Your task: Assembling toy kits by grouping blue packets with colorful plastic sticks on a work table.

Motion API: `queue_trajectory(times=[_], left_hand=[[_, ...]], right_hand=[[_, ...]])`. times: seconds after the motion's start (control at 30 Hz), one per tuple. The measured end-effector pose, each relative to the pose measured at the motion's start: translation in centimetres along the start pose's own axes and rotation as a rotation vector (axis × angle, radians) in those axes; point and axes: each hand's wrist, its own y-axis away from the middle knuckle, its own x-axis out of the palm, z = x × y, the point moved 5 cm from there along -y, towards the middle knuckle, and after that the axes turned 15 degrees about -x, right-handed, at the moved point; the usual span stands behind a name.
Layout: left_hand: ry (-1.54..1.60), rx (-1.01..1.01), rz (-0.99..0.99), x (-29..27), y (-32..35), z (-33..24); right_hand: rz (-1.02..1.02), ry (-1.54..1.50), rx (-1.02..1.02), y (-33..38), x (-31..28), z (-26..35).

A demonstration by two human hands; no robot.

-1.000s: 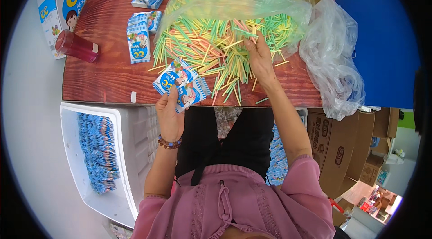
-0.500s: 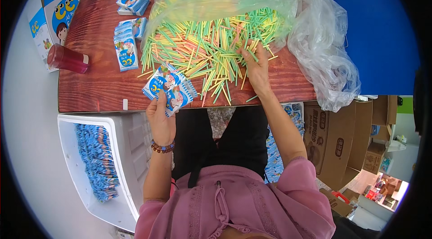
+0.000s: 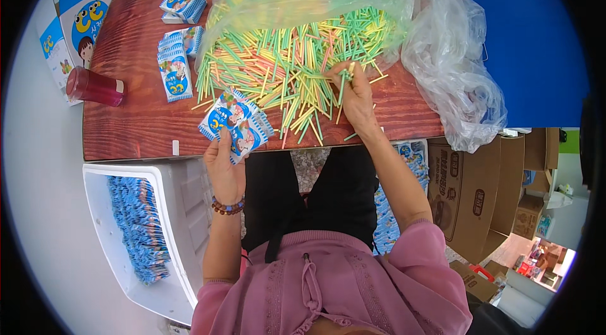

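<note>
At the table's near edge my left hand is closed on a fan of small blue-and-white packets, thumb on top. My right hand reaches to the near right side of a heap of thin sticks, coloured yellow, green and pink. Its fingers are pinched on a few of these sticks, one green stick standing out below them; how many it holds is hidden. A clear plastic bag lies open over the heap's far part. Loose sticks spread toward the near edge between my hands.
Stacked packets lie at the table's left, with more behind. A red-pink jar stands by printed boxes. Crumpled plastic hangs over the right edge. A white foam box of packets stands lower left, cartons lower right.
My right hand has drawn slightly left and nearer, its fingers closing around a few sticks. My left hand keeps its hold on the packets almost unmoved. The whole view has shifted slightly.
</note>
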Motion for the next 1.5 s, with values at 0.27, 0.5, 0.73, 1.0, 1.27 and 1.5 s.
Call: queue_trajectory(times=[0.27,0.5,0.73,1.0,1.27,1.5], left_hand=[[0.006,0.003,0.014,0.1,-0.2,-0.1],[0.005,-0.048,0.071,1.6,-0.7,0.0],[-0.054,-0.059,0.220,5.5,-3.1,1.9],[0.015,-0.067,0.187,6.9,-2.9,2.7],[0.132,-0.020,0.181,7.8,-2.6,2.7],[0.186,0.025,0.222,7.7,-3.6,2.6]], right_hand=[[0.146,0.231,0.027,0.0,0.1,-0.6],[-0.220,-0.279,0.014,-2.0,-0.8,2.5],[-0.353,-0.925,-0.011,-2.7,2.7,7.1],[-0.314,-0.638,-0.233,-2.0,5.6,9.4],[-0.280,-0.562,-0.285,-0.4,7.6,9.0],[-0.081,-0.385,-0.186,-0.4,8.6,8.7]])
